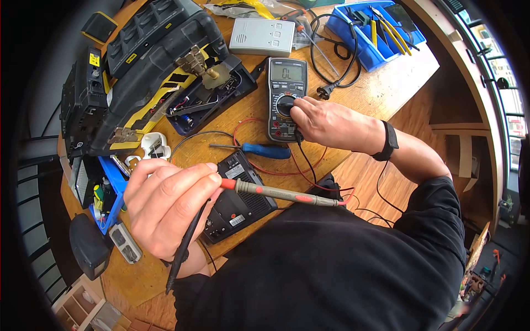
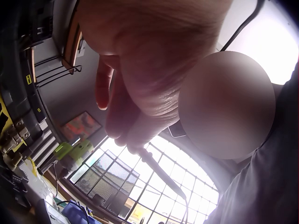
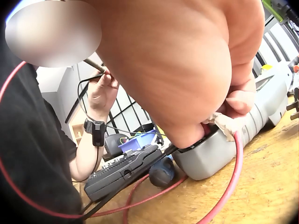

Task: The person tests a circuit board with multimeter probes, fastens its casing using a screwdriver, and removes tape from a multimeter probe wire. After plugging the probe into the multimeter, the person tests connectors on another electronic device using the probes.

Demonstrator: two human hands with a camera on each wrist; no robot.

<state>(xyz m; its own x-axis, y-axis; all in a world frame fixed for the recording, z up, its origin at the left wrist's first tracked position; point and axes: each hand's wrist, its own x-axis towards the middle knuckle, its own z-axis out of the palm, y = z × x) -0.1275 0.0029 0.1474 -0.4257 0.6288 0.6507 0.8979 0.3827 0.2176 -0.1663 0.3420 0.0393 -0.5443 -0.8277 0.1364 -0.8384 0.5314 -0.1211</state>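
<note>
My left hand [image 1: 171,201] pinches a red-and-grey test probe [image 1: 287,194] between thumb and fingertips, its red lead trailing off the right end. A black test probe [image 1: 185,248] slants down from the same hand. On the table lies a grey digital multimeter [image 1: 301,91], its screen reading "OL". With bent fingers, my right hand [image 1: 337,126] grips the round dial [image 1: 285,105] on its face. In the right wrist view, the red lead [image 3: 236,168] and a black lead run from the lower end of the meter [image 3: 205,161], close under the right hand.
A blue screwdriver [image 1: 265,150] and a black device [image 1: 240,204] lie between the hands. At left stands a black-and-yellow case [image 1: 160,71] with an open compartment. Further back are a grey box [image 1: 262,36], a power plug [image 1: 326,91] with its cable, and a blue tool tray [image 1: 359,49].
</note>
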